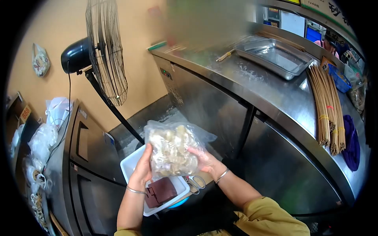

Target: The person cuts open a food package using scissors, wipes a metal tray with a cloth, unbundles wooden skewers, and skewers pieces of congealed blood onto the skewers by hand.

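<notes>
Between my two hands is a clear plastic bag (173,149) packed with pale, whitish-yellow pieces of food; their kind cannot be made out. My left hand (145,168) grips its left side, thumb up along the edge. On the right side, my right hand (206,160) presses its fingers against the plastic. Below the bag stands a white plastic basin (182,188), partly hidden by it and by my left forearm. Dark reddish-brown blocks (162,192) lie in the basin. A pair of scissors (195,183) rests just right of the basin, near my right wrist.
A black standing fan (106,51) rises at the left. Along the right runs a steel counter (271,92) bearing a metal tray (275,57), bundled wooden skewers (327,110), a blue basket (339,78) and purple cloth (351,143). Steel cabinets (94,196) stand left. Another person (328,44) is far right.
</notes>
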The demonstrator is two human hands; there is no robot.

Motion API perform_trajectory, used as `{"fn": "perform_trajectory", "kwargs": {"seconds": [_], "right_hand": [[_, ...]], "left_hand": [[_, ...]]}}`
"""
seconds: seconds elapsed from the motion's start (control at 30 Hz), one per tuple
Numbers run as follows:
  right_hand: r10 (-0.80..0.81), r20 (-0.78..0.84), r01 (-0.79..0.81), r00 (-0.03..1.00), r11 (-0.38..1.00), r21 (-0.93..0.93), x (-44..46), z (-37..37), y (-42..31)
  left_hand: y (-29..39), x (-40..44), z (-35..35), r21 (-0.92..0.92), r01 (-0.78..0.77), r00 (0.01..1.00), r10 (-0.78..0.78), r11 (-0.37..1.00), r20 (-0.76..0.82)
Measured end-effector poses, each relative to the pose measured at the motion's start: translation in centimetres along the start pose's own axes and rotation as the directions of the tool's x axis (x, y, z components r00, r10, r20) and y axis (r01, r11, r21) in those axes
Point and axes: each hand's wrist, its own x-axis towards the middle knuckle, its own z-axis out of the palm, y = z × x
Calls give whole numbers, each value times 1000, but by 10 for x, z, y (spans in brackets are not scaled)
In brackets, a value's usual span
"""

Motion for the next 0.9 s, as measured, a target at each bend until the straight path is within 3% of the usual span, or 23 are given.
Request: {"fn": "perform_trajectory", "kwargs": {"seconds": [0.07, 0.1, 0.13, 0.2, 0.4, 0.5, 0.6, 0.7, 0.73, 0.83, 0.87, 0.9], "right_hand": [[-21, -27, 26, 999, 977, 212, 14, -22, 6], [-10, -107, 36, 994, 969, 243, 13, -16, 1], [-15, -101, 40, 995, 968, 246, 18, -21, 1], [-28, -131, 64, 991, 956, 286, 26, -33, 4], [-46, -155, 103, 987, 919, 381, 49, -62, -2], [-77, -291, 180, 954, 920, 349, 55, -82, -4], [-72, -328, 182, 942, 930, 318, 55, -93, -12], [-109, -317, 247, 942, 865, 436, 73, -126, -1], [-101, -323, 245, 941, 861, 445, 75, -137, 4], [-117, -315, 269, 942, 824, 499, 69, -136, -6], [-112, -321, 271, 940, 818, 507, 69, -142, -6], [-107, -339, 276, 935, 820, 502, 69, -148, -6]], "left_hand": [[6, 22, 5, 150, 12, 1000, -14, 989, 13], [11, 37, 6, 252, -114, 992, 126, 961, -30], [18, 50, 6, 260, -117, 991, 128, 959, -27], [33, 76, 15, 408, -3, 1000, -4, 913, 16], [15, 154, 5, 349, 130, 982, -71, 928, -177], [3, 186, -6, 358, 75, 973, 10, 931, -230], [-12, 209, -17, 290, 2, 938, 98, 957, -332], [-28, 232, -29, 74, -168, 839, 182, 983, -513], [-33, 236, -34, 77, -156, 838, 173, 985, -518], [-40, 246, -40, -244, -238, 808, 52, 940, -587], [-37, 247, -44, -240, -228, 806, 45, 944, -590], [-34, 248, -49, -97, -208, 830, 123, 973, -544]]}}
